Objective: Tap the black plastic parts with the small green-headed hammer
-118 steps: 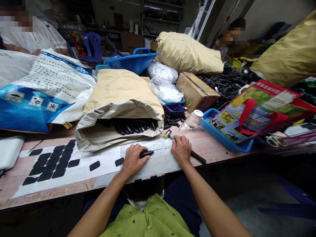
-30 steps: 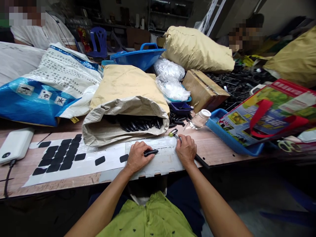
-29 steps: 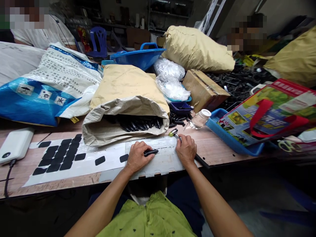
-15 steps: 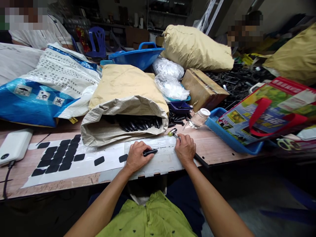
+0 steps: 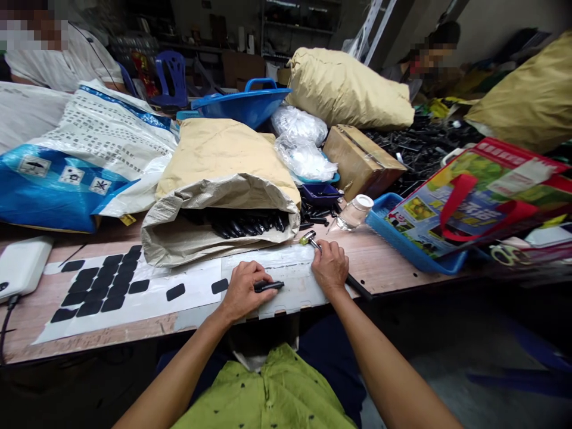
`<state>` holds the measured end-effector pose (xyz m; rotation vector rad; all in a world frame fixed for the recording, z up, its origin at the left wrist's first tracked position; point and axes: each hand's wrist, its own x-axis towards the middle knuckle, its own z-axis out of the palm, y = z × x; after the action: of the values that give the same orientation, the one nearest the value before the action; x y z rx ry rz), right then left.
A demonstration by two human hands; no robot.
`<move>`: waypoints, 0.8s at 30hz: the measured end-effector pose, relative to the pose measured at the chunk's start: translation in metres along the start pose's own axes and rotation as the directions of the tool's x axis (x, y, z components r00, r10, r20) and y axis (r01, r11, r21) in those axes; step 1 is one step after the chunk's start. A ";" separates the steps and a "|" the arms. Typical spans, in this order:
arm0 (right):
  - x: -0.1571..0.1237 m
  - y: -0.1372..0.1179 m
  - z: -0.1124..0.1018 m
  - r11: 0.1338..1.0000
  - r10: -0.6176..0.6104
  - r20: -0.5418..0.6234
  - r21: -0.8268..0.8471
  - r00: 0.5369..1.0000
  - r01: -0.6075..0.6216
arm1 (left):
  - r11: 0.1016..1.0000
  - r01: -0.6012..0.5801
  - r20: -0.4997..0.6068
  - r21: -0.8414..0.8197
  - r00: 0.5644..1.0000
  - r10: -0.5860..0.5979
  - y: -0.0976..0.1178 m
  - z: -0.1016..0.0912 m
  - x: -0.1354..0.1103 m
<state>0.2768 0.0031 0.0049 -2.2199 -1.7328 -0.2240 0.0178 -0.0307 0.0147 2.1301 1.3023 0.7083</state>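
Note:
My left hand [image 5: 245,291] is closed around a slim black plastic piece [image 5: 272,286] whose rounded end sticks out to the right, close over a pale board [image 5: 292,293]. My right hand [image 5: 329,267] grips a small hammer [image 5: 358,288]; its metal head with a yellowish face lies beyond my fingers, and the black handle comes out below the palm. Hammer and black piece are apart. Left of my left hand, a white sheet [image 5: 154,311] bears several black rounded patches. Beyond both hands, an open paper sack [image 5: 223,143] holds many black pieces.
A clear jar with a white lid [image 5: 364,202] stands behind my right hand. To the right, a blue basket [image 5: 415,253] holds a colourful bag [image 5: 487,196]. A white power bank [image 5: 24,265] lies at left. Behind are a carton [image 5: 357,158] and a blue scoop-like tub [image 5: 243,106].
My left hand has lowered the black piece slightly toward me, and its fingers lie flatter over it. My right hand keeps hold of the hammer. The view has shifted a little.

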 end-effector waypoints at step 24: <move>0.000 0.000 0.000 1.000 0.000 0.012 0.005 1.000 0.000 | 0.918 -0.276 0.250 0.286 0.946 0.206 0.022 0.025 -0.074</move>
<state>0.2765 0.0027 0.0050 -2.2226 -1.7379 -0.2064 0.0194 -0.1105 0.0002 2.5806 1.1040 0.3608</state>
